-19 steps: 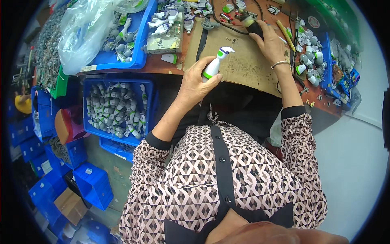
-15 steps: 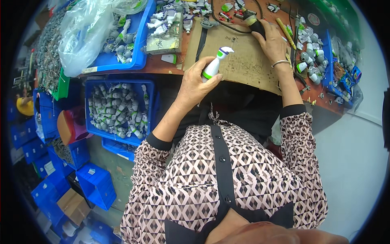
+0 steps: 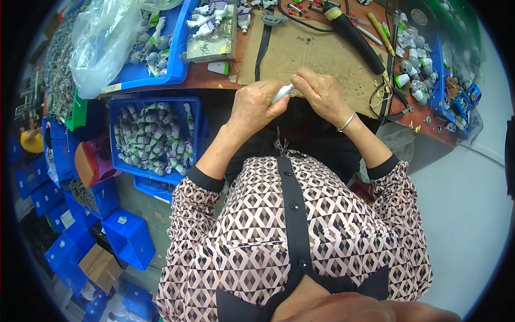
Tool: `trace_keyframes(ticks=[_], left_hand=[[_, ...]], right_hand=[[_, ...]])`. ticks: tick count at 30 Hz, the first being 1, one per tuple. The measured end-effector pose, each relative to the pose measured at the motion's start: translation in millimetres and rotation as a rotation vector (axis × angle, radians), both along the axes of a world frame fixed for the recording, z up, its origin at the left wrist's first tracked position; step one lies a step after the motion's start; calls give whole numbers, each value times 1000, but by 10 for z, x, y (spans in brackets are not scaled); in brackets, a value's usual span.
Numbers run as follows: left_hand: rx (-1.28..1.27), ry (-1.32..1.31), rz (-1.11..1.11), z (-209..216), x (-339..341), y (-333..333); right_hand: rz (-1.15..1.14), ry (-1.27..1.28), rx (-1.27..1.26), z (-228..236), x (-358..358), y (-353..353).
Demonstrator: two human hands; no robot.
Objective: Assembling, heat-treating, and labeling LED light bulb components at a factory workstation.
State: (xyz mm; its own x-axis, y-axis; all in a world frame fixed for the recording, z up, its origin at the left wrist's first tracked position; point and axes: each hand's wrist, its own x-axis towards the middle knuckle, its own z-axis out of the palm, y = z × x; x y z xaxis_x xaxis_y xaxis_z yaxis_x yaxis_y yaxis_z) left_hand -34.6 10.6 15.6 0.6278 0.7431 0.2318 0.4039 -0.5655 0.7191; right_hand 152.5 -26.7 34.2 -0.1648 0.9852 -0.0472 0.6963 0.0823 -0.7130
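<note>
My left hand (image 3: pixel 256 106) is closed around a small white handheld device (image 3: pixel 281 94) with a narrow neck; most of its body is hidden by my fingers. My right hand (image 3: pixel 322 95) has its fingers bent around the device's head end, which they cover. Both hands meet over the front edge of a brown cardboard sheet (image 3: pixel 300 53). Beyond my right hand, a black cylindrical corded tool (image 3: pixel 357 43) with a yellowish collar lies slanted across the cardboard.
A blue tray (image 3: pixel 179 67) with plastic bags and parts stands at the left. Below it, a blue bin (image 3: pixel 155 173) holds many white-and-grey pieces. Loose white heads (image 3: pixel 206 21) lie near a flat box (image 3: pixel 214 49). More pieces (image 3: pixel 418 72) and a yellow stick (image 3: pixel 381 32) are at the right.
My right hand has let go of the black tool and come left to the device's head. My left hand has tilted the device over, and its green bands are now mostly hidden.
</note>
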Motion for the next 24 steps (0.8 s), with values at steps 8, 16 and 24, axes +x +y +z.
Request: trace_keyframes(ticks=[8, 16, 24], left_hand=[[-93, -38, -37, 10, -23, 30], [-1230, -1047, -129, -181, -17, -1], [-1246, -1198, -99, -140, 103, 44]], right_hand=[[88, 239, -26, -90, 21, 8], [-255, 504, 96, 184, -33, 96], [-145, 439, 71, 84, -433, -339]])
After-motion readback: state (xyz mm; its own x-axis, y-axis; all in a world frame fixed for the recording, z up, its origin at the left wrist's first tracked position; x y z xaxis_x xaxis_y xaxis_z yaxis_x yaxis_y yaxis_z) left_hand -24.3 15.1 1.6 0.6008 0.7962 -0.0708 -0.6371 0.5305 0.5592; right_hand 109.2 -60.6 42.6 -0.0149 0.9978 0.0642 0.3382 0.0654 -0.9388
